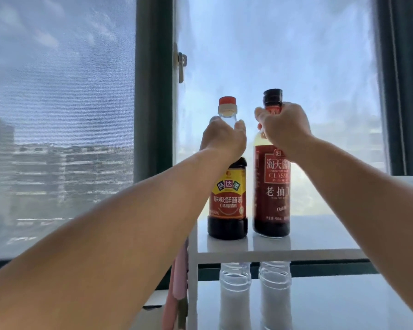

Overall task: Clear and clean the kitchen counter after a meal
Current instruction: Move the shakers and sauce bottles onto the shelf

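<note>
Two soy sauce bottles stand side by side on the top of a white shelf rack (320,244) in front of the window. The red-capped bottle (227,198) with a red and yellow label is on the left; my left hand (222,139) wraps around its clear neck. The taller dark-capped bottle (271,186) with a dark red label is on the right; my right hand (284,127) grips its neck just below the cap. Both bottle bases rest on the shelf top.
Under the shelf top stand two clear bottles (255,296) partly filled with white contents. A pink cloth (177,282) hangs at the rack's left side. Behind are the dark window frame (153,91) with a handle (181,67) and a mesh screen on the left.
</note>
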`<state>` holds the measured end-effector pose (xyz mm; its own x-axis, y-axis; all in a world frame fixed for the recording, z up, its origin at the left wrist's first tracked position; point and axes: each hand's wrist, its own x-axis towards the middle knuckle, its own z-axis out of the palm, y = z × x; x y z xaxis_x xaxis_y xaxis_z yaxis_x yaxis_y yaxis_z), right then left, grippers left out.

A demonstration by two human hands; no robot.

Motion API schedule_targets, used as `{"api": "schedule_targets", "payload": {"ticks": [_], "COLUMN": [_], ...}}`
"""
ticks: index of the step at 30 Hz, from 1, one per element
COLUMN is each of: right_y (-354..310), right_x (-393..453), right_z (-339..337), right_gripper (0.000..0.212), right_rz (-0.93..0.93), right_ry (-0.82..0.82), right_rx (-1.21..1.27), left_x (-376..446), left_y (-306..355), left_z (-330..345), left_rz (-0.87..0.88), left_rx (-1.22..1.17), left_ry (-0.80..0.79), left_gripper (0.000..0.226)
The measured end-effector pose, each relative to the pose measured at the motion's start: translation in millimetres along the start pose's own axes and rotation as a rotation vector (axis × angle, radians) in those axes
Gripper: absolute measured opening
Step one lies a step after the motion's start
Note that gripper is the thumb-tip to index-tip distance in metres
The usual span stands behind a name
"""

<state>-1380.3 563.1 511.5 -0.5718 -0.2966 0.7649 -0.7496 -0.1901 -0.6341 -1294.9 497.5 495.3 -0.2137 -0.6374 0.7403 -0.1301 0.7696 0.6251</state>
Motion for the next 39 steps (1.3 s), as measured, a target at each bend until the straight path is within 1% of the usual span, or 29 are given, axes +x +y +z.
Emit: {"api": "schedule_targets", "payload": {"ticks": [7, 9, 11, 13, 14, 16, 18, 20, 23, 26, 29, 31, 33, 35, 37, 39], "right_y": [15.4, 23.7, 35.5, 49.9, 56.9, 69.4, 77.0, 78.8, 77.9, 77.3, 73.7, 71.1, 65.2, 57.2, 38.3, 16.4], "right_x": [-20.6, -36.4, -52.6, -68.2, -76.1, -87.8, -93.5, -94.6, -95.5, -95.2, -97.6, -100.5, -106.1, -113.2, -126.5, -141.8], "right_z": [8.0, 4.7, -0.9, -6.5, -9.3, -12.7, -14.1, -13.3, -7.7, -2.9, -1.8, -4.3, -6.6, -7.1, -4.2, 3.3], "right_gripper": [0.037, 0.045, 0.049, 0.049, 0.053, 0.066, 0.074, 0.074, 0.071, 0.072, 0.073, 0.075, 0.079, 0.081, 0.070, 0.055], "right_rz": [-0.003, 0.035, 0.088, 0.178, 0.236, 0.322, 0.346, 0.341, 0.313, 0.284, 0.308, 0.339, 0.312, 0.184, 0.018, -0.093], "right_ry": [-0.079, -0.091, -0.117, -0.213, -0.296, -0.443, -0.481, -0.461, -0.439, -0.415, -0.409, -0.403, -0.337, -0.174, -0.012, 0.084], "right_rx": [0.045, 0.127, 0.176, 0.172, 0.153, 0.077, 0.026, 0.019, -0.001, -0.080, -0.135, -0.157, -0.133, -0.135, -0.137, -0.065], "left_x": [-17.4, -33.1, -52.5, -72.4, -81.5, -91.3, -91.9, -89.7, -88.9, -86.3, -87.3, -91.0, -96.6, -106.5, -118.2, -129.1], "left_y": [-4.7, -10.3, -16.3, -27.7, -35.0, -49.7, -57.8, -58.6, -56.3, -55.2, -53.6, -51.1, -47.4, -40.1, -32.5, -27.7], "left_z": [-2.3, -0.8, 3.6, 8.1, 9.4, 10.1, 7.6, 7.3, 10.7, 16.5, 17.6, 17.4, 13.4, 6.4, -10.1, -33.1], "left_rz": [-0.071, -0.133, -0.210, -0.290, -0.332, -0.391, -0.412, -0.412, -0.421, -0.439, -0.464, -0.457, -0.392, -0.271, -0.120, 0.027], "left_rx": [0.051, 0.054, 0.039, 0.020, 0.026, 0.048, 0.037, 0.035, 0.036, 0.056, 0.116, 0.145, 0.135, 0.065, -0.026, -0.112], "left_ry": [-0.098, -0.096, -0.111, -0.184, -0.231, -0.304, -0.332, -0.344, -0.343, -0.327, -0.313, -0.291, -0.260, -0.226, -0.182, -0.126], "left_gripper": [0.052, 0.059, 0.073, 0.085, 0.087, 0.083, 0.074, 0.073, 0.078, 0.081, 0.093, 0.097, 0.095, 0.083, 0.066, 0.052]}}
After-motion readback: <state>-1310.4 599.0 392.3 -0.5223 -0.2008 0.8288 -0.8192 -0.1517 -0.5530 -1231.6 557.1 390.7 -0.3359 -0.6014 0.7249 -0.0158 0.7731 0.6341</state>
